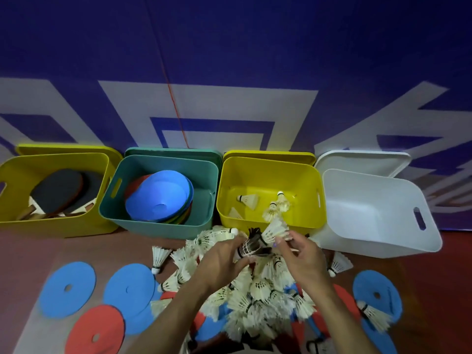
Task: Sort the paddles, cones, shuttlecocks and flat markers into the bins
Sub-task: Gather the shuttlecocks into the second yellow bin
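A big heap of white shuttlecocks point(258, 295) lies on the floor in front of the bins. My left hand point(219, 261) grips a dark-feathered shuttlecock point(251, 245) above the heap. My right hand point(300, 259) pinches a white shuttlecock point(274, 229) just over the front rim of the yellow bin point(268, 167), which holds several shuttlecocks point(277, 204). The left yellow bin point(15, 175) contains paddles point(60, 190). The teal bin point(204, 180) holds stacked cones point(159, 195). The white bin point(370, 200) looks empty. Flat blue markers point(67, 288) and a red one point(95, 333) lie at the lower left.
Each bin has its lid propped behind it against a blue and white wall banner point(229, 60). More flat markers point(376, 295) lie at the lower right, with stray shuttlecocks point(373, 314) on them. Another stray shuttlecock point(158, 255) rests left of the heap.
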